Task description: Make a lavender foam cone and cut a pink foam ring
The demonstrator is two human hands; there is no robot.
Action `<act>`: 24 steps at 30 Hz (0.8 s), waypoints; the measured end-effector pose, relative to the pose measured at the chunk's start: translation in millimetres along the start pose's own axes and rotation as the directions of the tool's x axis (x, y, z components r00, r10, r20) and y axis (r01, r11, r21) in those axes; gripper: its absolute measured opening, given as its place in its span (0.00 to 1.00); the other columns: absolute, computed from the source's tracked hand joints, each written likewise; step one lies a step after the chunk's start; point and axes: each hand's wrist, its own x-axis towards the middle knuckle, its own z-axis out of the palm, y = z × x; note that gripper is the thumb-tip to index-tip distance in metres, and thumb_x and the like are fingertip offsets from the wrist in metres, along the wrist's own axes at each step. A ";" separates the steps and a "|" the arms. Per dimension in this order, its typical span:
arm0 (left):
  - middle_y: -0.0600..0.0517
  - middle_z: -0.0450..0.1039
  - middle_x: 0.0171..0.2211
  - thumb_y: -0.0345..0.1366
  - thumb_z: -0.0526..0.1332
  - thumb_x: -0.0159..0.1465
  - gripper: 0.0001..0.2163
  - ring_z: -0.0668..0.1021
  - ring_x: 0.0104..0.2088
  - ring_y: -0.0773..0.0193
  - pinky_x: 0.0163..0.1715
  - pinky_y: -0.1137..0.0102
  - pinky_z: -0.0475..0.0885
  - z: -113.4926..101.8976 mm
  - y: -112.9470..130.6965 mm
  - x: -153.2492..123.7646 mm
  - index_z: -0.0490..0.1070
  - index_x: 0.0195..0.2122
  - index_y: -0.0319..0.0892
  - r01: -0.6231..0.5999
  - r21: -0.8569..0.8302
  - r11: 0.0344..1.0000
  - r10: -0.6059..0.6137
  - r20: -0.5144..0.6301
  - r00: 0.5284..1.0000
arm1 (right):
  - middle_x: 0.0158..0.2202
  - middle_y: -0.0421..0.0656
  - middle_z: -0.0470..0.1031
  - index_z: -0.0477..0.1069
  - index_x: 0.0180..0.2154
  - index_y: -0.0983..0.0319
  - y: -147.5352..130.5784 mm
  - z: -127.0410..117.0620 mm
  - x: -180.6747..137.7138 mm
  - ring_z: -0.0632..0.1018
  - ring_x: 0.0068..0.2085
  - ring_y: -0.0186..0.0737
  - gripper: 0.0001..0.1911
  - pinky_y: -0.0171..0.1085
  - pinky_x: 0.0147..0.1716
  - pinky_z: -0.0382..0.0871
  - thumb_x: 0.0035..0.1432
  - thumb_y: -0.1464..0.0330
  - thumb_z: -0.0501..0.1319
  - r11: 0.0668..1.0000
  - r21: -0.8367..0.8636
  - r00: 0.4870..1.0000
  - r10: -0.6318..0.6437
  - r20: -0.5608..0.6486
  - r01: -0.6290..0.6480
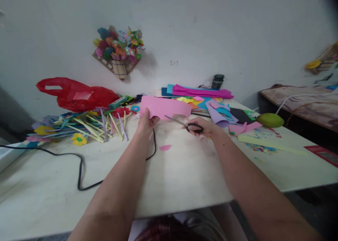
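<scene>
My left hand (146, 123) grips the lower left edge of a pink paper sheet (163, 106), holding it up over the table. The sheet's lower edge is cut in a curve. In my right hand (204, 126) is a pair of scissors (195, 129) with black handles, fingers in the loops. Its blades point left, at the sheet's lower edge; whether they touch the paper I cannot tell. Below, a small pink paper petal (165, 147) lies on the white table (182, 177).
Paper strips and flowers (79, 139) lie left, by a red plastic bag (76, 93). A black cable (80, 170) crosses the table. Coloured paper (203, 92) is stacked at the back. Right are paper scraps (260, 147) and a green-yellow oval object (269, 120).
</scene>
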 end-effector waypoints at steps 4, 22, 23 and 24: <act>0.54 0.75 0.27 0.46 0.56 0.66 0.15 0.77 0.24 0.69 0.34 0.72 0.76 -0.8 0.2 1.0 0.66 0.50 0.45 -0.017 -0.034 0.999 0.015 -0.040 0.999 | 0.17 0.38 0.68 0.71 0.27 0.65 8.0 -6.9 9.8 0.64 0.15 0.27 0.13 0.29 0.12 0.53 0.46 0.61 0.64 0.983 -0.025 0.906 -0.180 -0.382 0.184; 0.53 0.74 0.36 0.43 0.58 0.64 0.18 0.77 0.26 0.69 0.29 0.71 0.76 6.1 -11.1 -1.2 0.62 0.55 0.51 -0.201 0.064 0.978 0.200 0.015 0.980 | 0.40 0.58 0.78 0.77 0.42 0.68 -2.1 12.1 22.7 0.78 0.45 0.51 0.15 0.39 0.39 0.69 0.58 0.67 0.56 0.460 -0.652 0.719 -0.041 -0.693 -0.602; 0.52 0.74 0.38 0.44 0.58 0.64 0.19 0.77 0.27 0.69 0.29 0.71 0.76 6.5 -12.4 -1.2 0.61 0.56 0.51 -0.221 0.090 0.971 0.221 0.017 0.975 | 0.41 0.57 0.77 0.76 0.43 0.68 -3.3 13.0 22.8 0.78 0.45 0.51 0.15 0.39 0.40 0.69 0.57 0.68 0.57 0.435 -0.654 0.718 -0.025 -0.695 -0.618; 0.51 0.74 0.40 0.44 0.59 0.63 0.21 0.77 0.28 0.68 0.29 0.71 0.76 7.0 -13.4 -1.4 0.60 0.57 0.52 -0.236 0.114 0.965 0.235 0.025 0.972 | 0.43 0.57 0.77 0.76 0.44 0.68 -4.4 14.1 22.6 0.78 0.47 0.51 0.15 0.39 0.40 0.69 0.56 0.69 0.58 0.409 -0.664 0.721 -0.020 -0.692 -0.626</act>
